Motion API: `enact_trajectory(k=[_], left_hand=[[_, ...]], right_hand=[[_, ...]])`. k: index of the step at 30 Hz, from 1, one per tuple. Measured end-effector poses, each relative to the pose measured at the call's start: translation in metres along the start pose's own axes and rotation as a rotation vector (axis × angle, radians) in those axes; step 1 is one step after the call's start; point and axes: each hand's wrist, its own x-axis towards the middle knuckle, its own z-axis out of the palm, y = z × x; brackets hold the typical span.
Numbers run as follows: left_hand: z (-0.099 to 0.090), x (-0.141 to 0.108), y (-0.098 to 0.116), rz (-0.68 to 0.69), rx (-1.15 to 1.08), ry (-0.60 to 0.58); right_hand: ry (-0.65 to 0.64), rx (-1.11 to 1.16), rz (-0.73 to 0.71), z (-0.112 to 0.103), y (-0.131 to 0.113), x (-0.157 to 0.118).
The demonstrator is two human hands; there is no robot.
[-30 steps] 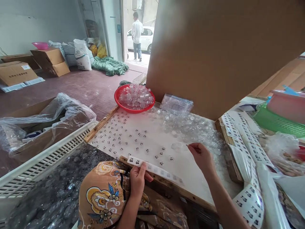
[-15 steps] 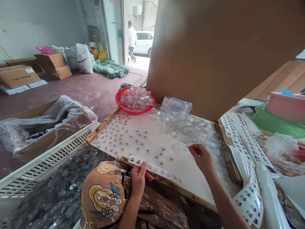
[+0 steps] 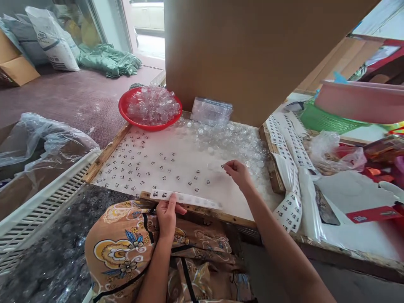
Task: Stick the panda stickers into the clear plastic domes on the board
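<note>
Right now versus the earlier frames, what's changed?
The view has swung right and down; the person outside no longer shows in the doorway. The right hand seems to have eased slightly left, if at all; no grasp or release shows. Same: left hand on the panda strip, red bowl of clear balls.

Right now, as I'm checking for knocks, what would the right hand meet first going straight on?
Probably the clear pieces just beyond the right hand, though depth there is hard to judge.
</note>
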Motion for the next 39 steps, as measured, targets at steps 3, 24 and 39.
enact_trajectory(k=[3, 24, 39], left_hand=[[0.000, 0.000, -0.001, 0.001, 0.033, 0.010], [0.000, 0.000, 0.003, -0.002, 0.046, 0.003], [0.000, 0.000, 0.001, -0.013, 0.031, 0.002]], right_hand=[[-0.037, -0.053, -0.031, 0.010, -0.004, 0.008], [-0.063, -0.319, -0.102, 0.009, 0.008, 0.011], [-0.076, -0.512, -0.219, 0.022, 0.006, -0.010]])
